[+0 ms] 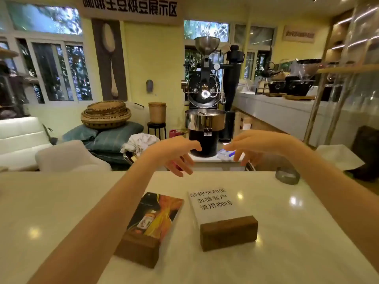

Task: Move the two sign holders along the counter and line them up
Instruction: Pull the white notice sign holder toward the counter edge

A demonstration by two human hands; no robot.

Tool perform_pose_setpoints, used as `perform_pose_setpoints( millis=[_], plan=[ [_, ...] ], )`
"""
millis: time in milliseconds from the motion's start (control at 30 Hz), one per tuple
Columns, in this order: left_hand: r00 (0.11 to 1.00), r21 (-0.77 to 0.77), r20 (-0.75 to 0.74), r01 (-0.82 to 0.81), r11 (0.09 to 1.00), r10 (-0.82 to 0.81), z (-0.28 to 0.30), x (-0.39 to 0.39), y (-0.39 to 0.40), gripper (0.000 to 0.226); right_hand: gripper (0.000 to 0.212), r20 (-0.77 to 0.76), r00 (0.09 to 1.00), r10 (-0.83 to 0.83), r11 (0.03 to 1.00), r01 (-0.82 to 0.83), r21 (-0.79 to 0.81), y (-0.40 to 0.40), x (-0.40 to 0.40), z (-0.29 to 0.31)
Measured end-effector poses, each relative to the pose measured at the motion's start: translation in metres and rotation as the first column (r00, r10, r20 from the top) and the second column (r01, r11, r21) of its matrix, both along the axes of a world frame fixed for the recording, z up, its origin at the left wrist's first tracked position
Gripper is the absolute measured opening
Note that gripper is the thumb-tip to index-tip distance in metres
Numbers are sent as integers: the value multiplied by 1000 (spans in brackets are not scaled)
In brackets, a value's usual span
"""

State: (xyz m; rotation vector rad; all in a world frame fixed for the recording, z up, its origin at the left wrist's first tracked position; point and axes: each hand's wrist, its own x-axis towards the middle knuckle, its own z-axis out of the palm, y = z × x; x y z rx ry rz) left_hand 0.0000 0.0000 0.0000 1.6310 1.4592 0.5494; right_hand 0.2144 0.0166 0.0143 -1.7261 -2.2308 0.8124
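Two sign holders stand on the pale counter (61, 212), each a dark wooden block with a clear panel. The left sign holder (152, 226) carries a dark orange-and-yellow picture and is turned at an angle. The right sign holder (223, 217) shows black Chinese text on white and faces me squarely. My left hand (177, 155) and my right hand (251, 147) hover above the counter's far edge, beyond both holders, fingers spread and drooping, touching nothing.
A round grey metal dish (287, 175) sits at the counter's far right. Beyond the counter stand a black coffee roaster (205, 99), stacked baskets (105, 115) on cushions, a white sofa (20, 138) and a side bar (287, 107) with equipment.
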Motion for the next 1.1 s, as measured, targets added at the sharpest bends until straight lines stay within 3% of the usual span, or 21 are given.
perform_pose_setpoints(
  millis=[133,300,533,700,933,1100],
  plan=[
    [999,-143,-35,0,990,-5,-32,3,-4,60,41,-109,994,-9,991,-6,-130,-4,14,-34],
    [995,-294,-81,-76,953,55,-78,9,-1,65,48,-133,987,-90,948,44,-316,0,31,-86],
    [990,-376,-116,-120,919,82,-114,14,-2,70,48,-184,941,-285,870,173,-461,6,42,-133],
    [992,-320,-85,-113,941,90,-132,17,3,61,43,-311,882,-354,856,172,-487,3,37,-150],
    [991,-314,55,-95,945,118,-145,21,3,15,50,-308,874,-376,868,215,-448,-1,31,-156],
    [990,-256,82,-87,963,111,-139,22,-3,16,48,-286,902,-325,914,221,-340,-5,30,-154]
  ],
)
